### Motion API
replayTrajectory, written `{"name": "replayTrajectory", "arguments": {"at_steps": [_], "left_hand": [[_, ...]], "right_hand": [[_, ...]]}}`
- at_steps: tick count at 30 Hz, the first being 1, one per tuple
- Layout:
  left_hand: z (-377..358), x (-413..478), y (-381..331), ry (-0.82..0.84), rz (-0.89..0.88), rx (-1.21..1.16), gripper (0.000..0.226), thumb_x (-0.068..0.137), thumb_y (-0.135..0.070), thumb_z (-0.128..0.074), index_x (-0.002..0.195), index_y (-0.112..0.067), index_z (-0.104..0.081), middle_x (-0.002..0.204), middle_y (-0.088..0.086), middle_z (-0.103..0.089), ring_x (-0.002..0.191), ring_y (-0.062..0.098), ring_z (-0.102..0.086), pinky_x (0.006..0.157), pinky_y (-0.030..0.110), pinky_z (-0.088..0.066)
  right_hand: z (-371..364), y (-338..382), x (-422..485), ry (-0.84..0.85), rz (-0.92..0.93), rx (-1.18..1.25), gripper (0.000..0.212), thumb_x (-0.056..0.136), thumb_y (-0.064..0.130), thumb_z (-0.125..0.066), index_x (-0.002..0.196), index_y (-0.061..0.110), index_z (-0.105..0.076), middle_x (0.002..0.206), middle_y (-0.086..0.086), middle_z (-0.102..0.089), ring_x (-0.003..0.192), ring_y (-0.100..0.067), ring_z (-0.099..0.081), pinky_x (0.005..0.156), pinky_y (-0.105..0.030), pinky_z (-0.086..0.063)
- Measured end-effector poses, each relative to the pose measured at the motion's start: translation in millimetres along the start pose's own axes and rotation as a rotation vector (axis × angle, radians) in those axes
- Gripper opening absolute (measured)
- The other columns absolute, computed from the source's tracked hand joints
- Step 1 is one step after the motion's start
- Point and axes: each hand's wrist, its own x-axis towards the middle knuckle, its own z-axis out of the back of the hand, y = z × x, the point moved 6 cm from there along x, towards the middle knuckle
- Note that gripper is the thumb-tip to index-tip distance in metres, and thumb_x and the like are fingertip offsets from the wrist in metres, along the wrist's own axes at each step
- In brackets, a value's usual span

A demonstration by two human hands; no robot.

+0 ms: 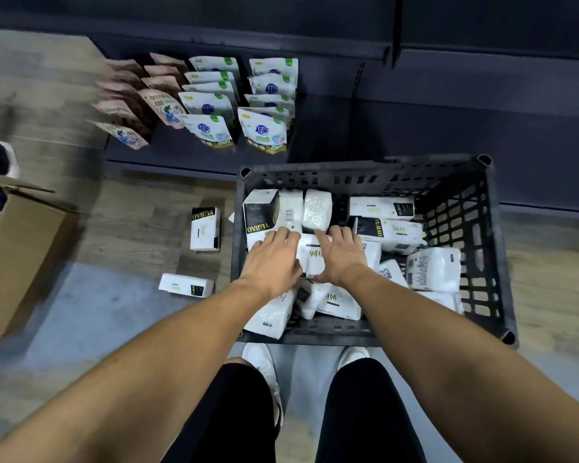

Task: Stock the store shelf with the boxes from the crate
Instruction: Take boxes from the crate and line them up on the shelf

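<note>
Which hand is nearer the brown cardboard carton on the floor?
Left. The left hand is in the crate, right of the carton; the right hand is beside it, farther right.

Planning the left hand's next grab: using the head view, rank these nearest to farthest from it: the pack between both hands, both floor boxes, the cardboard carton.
1. The pack, in the crate, right beside the left hand.
2. The upright floor box and the flat floor box, left of the crate: too close to call.
3. The cardboard carton, far left.
</note>
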Motion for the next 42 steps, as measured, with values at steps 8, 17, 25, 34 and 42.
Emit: {"name": "replayTrajectory", "arguments": {"at_steps": [8, 17, 25, 34, 42], "left_hand": [[61.0, -40.6, 4.2, -0.014, 0.062, 0.032, 0.049, 0.090, -0.029, -0.056, 0.135, -0.015, -0.043, 0.131, 0.006, -0.045, 0.123, 0.026, -0.044, 0.096, 0.040, -0.041], [179.3, -107.0, -1.8, -0.055, 0.165, 0.086, 0.046, 0.091, -0.031, -0.054, 0.131, -0.012, -0.042, 0.131, 0.009, -0.044, 0.123, 0.028, -0.042, 0.095, 0.040, -0.040], [252.3, -168.5, 15.8, -0.182, 0.361, 0.101, 0.038, 0.091, -0.028, -0.053, 0.126, -0.016, -0.043, 0.129, 0.006, -0.046, 0.121, 0.027, -0.044, 0.093, 0.039, -0.039], [277.8, -270.0, 69.2, -0.211, 0.610, 0.090, 0.045, 0.088, -0.027, -0.057, 0.129, -0.017, -0.043, 0.130, 0.007, -0.047, 0.121, 0.028, -0.045, 0.095, 0.039, -0.040], [297.0, -318.0, 124.7, -0.259, 0.720, 0.051, 0.042, 0.086, -0.026, -0.059, 0.124, -0.014, -0.045, 0.126, 0.009, -0.049, 0.118, 0.029, -0.047, 0.091, 0.040, -0.040]], "right_hand": [[60.9, 1.1, -60.8, -0.040, -0.039, 0.167, 0.108, 0.068, 0.050, -0.082, 0.148, 0.011, -0.020, 0.144, -0.009, -0.031, 0.136, -0.029, -0.030, 0.119, -0.050, -0.018], [197.1, 39.8, -144.9, -0.221, 0.068, 0.080, 0.107, 0.068, 0.052, -0.079, 0.149, 0.009, -0.023, 0.137, -0.008, -0.039, 0.123, -0.031, -0.041, 0.112, -0.047, -0.028], [281.8, 103.4, -181.3, -0.414, 0.273, -0.109, 0.099, 0.064, 0.045, -0.078, 0.145, 0.009, -0.034, 0.131, -0.007, -0.048, 0.115, -0.030, -0.048, 0.106, -0.046, -0.034], [325.3, 199.7, -206.6, -0.447, 0.515, -0.199, 0.097, 0.067, 0.046, -0.079, 0.143, 0.011, -0.032, 0.129, -0.007, -0.047, 0.116, -0.031, -0.046, 0.103, -0.045, -0.036], [345.2, 281.3, -215.2, -0.491, 0.574, -0.244, 0.082, 0.069, 0.035, -0.074, 0.138, 0.012, -0.036, 0.120, -0.007, -0.049, 0.109, -0.031, -0.048, 0.097, -0.045, -0.036]]}}
